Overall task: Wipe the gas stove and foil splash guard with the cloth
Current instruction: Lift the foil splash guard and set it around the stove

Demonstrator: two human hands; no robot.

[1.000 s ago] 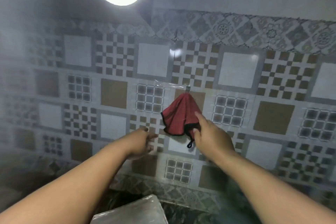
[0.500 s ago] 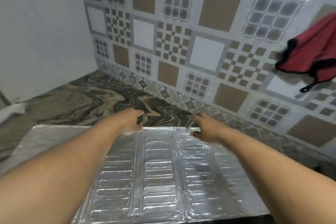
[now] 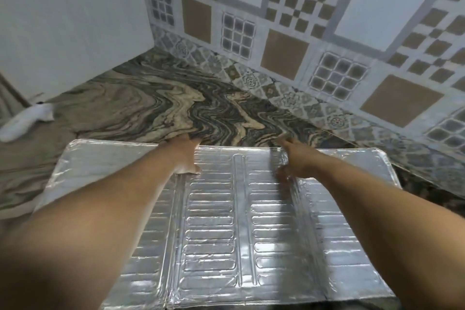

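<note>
The silver foil splash guard lies folded in ribbed panels in front of me and fills the lower middle of the view. My left hand holds its far edge left of centre, fingers over the rim and thumb on the near face. My right hand holds the same edge right of centre, thumb pressed on the foil. The red cloth and the gas stove are not in sight.
Beyond the foil runs a swirl-patterned marble counter. A patterned tiled wall rises behind it and a plain white wall closes the left side. A white object lies on the counter's left.
My view dropped from the wall to the counter. My right hand left the hanging red cloth, which went out of sight. Both hands came down onto the foil guard's far edge.
</note>
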